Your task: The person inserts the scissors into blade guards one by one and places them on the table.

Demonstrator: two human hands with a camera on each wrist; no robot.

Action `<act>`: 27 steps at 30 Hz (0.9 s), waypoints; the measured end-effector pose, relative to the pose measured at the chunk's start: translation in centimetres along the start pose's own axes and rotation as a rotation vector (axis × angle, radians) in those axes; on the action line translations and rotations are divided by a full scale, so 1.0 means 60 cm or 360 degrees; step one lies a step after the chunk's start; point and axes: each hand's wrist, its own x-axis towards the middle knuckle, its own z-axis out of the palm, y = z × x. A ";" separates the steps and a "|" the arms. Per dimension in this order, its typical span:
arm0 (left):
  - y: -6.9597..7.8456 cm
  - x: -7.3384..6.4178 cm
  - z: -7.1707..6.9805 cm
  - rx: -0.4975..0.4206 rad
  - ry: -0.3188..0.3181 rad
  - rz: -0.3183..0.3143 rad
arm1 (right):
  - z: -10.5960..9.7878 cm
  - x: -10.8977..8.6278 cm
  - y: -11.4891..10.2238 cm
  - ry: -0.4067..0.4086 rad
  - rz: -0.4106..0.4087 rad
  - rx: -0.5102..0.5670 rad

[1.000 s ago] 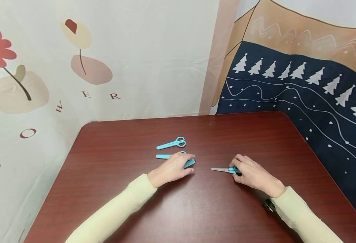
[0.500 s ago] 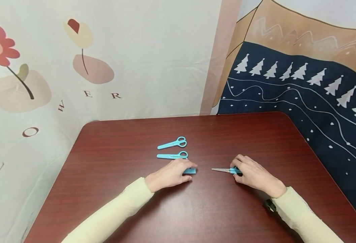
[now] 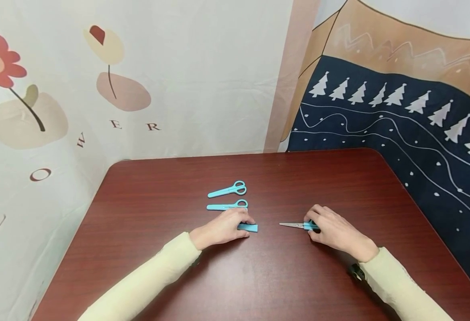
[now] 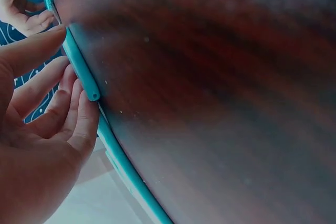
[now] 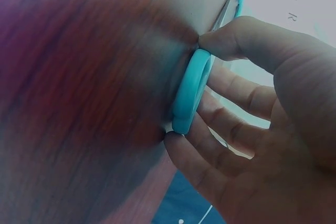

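Note:
My left hand (image 3: 226, 226) pinches a blue scissors sheath (image 3: 248, 228) low over the table, thumb on one side and fingers on the other. In the left wrist view the sheath (image 4: 81, 69) lies along the fingertips. Across a short gap, my right hand (image 3: 337, 231) holds a pair of scissors (image 3: 292, 224) by the blue handles. Their bare metal blades are together and point left, toward the sheath's near end. In the right wrist view the handle loops (image 5: 191, 90) sit between thumb and fingers.
Beyond the left hand lie two sheathed blue scissors, a farther pair (image 3: 221, 192) and a nearer pair (image 3: 219, 207), whose handles are close to the left fingers. The reddish-brown table (image 3: 170, 178) meets printed curtains (image 3: 202, 89) at the back.
The left hand has come nearer the body with the sheath, uncovering the nearer sheathed scissors. The sheath has turned from slanted to nearly level with the blades. The right hand stays put.

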 end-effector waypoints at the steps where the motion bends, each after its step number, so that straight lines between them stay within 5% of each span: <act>1: 0.000 0.000 0.000 0.0006 -0.0002 0.0009 | 0.000 0.000 0.000 0.0003 -0.0002 0.0000; 27: 0.012 -0.006 0.002 0.0201 -0.0013 -0.0008 | 0.004 0.002 0.010 0.0090 -0.0056 0.0003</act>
